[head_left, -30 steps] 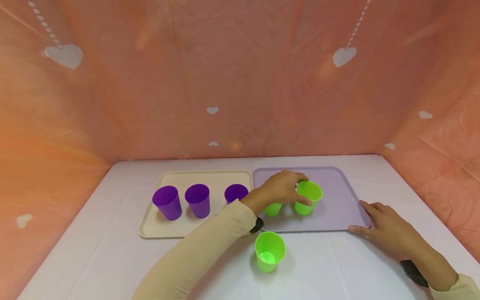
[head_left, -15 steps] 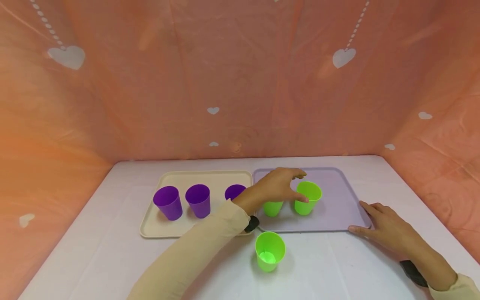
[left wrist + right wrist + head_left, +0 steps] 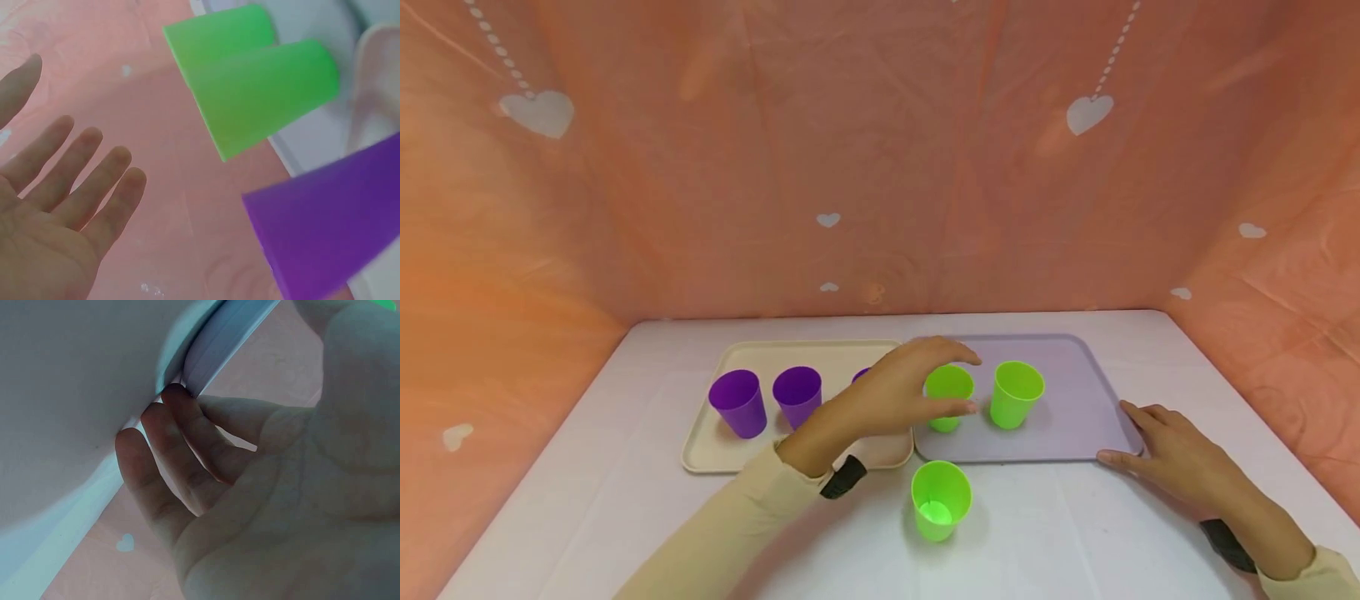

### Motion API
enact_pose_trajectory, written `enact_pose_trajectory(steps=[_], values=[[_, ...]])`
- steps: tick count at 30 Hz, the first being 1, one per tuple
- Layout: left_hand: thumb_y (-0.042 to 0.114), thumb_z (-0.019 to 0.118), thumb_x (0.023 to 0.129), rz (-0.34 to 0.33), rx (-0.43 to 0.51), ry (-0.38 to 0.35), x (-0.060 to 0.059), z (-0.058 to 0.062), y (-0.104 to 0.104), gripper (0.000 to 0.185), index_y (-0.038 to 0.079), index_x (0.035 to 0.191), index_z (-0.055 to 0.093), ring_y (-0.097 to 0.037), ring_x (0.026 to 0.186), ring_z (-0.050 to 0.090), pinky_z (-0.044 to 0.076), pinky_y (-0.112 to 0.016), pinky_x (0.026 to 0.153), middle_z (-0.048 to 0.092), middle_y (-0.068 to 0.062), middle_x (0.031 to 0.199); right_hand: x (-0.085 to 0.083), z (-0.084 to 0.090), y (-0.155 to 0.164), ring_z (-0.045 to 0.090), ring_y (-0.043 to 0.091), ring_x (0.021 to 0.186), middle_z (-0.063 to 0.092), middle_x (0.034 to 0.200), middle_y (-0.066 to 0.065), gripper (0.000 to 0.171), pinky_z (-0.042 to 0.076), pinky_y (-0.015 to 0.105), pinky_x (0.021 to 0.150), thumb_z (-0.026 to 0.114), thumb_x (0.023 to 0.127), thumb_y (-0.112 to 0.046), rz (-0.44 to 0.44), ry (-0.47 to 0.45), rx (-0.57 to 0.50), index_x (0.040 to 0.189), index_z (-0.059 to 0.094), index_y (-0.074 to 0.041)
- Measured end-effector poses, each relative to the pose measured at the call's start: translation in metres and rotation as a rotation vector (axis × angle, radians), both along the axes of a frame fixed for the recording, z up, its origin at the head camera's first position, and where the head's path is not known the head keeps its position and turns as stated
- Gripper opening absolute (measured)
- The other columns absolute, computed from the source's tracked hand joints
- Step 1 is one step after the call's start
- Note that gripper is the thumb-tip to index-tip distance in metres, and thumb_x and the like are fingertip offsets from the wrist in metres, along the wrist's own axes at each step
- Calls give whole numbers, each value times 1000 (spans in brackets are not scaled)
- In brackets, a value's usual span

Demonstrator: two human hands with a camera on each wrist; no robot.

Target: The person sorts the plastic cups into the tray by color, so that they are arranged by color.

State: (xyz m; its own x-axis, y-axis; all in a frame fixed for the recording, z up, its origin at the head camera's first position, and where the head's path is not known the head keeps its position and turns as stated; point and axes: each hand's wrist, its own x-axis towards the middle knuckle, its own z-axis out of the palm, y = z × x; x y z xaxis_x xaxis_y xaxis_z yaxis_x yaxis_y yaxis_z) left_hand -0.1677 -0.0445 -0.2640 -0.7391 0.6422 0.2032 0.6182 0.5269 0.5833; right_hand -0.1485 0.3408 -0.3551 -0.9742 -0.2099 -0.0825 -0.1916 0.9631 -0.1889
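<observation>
My left hand (image 3: 898,387), fingers spread, hovers in front of the left green cup (image 3: 946,424) on the lavender tray (image 3: 1078,417). Nothing is in its grasp; the left wrist view shows the palm bare and the fingers (image 3: 94,181) apart from the cups. A second green cup (image 3: 1015,398) stands upright to the right on that tray. My right hand (image 3: 1180,458) rests at the tray's front right corner, thumb by the front edge and fingertips along the side. On the white table in front stands a third green cup (image 3: 938,504).
The cream tray (image 3: 715,458) adjoins the lavender one on the left. It bears purple cups: one at the left (image 3: 741,407), one beside it (image 3: 797,392), and a third (image 3: 860,374) mostly behind my left hand. An orange cloth (image 3: 880,167) with white hearts hangs behind.
My left hand has let go of the right green cup on the lavender tray and drawn back leftward. The right hand has stayed at the tray corner.
</observation>
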Motion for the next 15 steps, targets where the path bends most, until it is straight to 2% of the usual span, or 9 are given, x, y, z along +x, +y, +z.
enact_pose_trajectory(steps=[3,5,9,13,15], values=[[29,77,88,-1,65,-2,15,-6,-13,49,13,131,62,-17,134,53,43,-36,114,63,2,135,-1,-1,0,51,49,118,51,131,34,101,48,70,87,65,83,-68,1,6,-5,145,41,9],[27,79,86,1,116,-21,26,-12,-20,49,13,130,62,-16,126,59,48,-34,109,65,2,132,0,-1,1,50,49,118,51,132,34,101,48,70,87,65,83,-67,4,9,-6,145,41,9],[27,81,84,4,182,-84,45,-23,-28,50,16,129,63,-13,119,61,52,-31,103,66,4,131,-1,-1,1,50,50,118,51,132,35,101,47,70,87,65,84,-67,9,8,-9,145,41,10],[31,82,81,32,182,-212,58,-37,-34,59,21,134,59,-16,122,60,51,-32,104,61,8,136,-2,0,0,50,51,118,51,131,35,102,47,70,87,66,83,-68,16,4,-4,144,41,10],[32,84,80,42,180,-265,63,-46,-36,65,20,138,57,-19,123,59,51,-33,104,60,5,138,-3,0,0,51,50,118,52,131,35,102,48,70,86,66,82,-68,20,12,1,144,42,9]])
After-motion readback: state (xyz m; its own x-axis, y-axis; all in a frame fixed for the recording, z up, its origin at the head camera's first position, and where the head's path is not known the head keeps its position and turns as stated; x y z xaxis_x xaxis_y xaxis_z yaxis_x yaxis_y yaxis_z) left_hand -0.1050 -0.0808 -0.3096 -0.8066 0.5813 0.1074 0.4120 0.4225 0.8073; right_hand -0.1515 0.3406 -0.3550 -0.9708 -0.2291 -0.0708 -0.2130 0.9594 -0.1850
